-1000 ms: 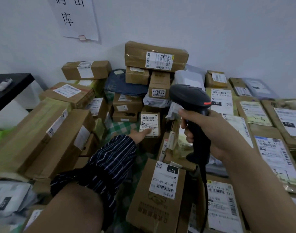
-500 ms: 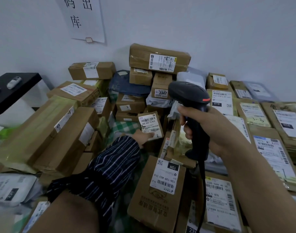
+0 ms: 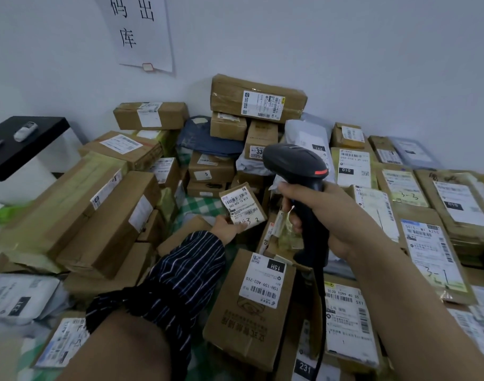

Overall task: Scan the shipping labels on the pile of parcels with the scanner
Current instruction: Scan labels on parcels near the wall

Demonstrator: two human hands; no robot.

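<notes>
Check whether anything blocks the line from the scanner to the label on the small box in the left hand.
Nothing visible does. The right hand grips the scanner up and right of the small box; its label faces up, uncovered, the left hand holding only the lower corner.

Scanner (image 3: 296,165) window faces away, can't see it. Right hand (image 3: 334,215) covers mid-handle. Cable (image 3: 322,312) drops below scanner, exits bottom edge. Left of scanner: left hand (image 3: 230,226) grips small box (image 3: 242,204), fingers hidden behind it; label fine print unreadable. Behind scanner head: carton (image 3: 260,136) label cut to "33". Far up-left of scanner: wall sign (image 3: 142,34) clipped by top edge. Far left: black table (image 3: 23,144) clipped by frame edge; white mailer (image 3: 18,295) down-left is smeared.
</notes>
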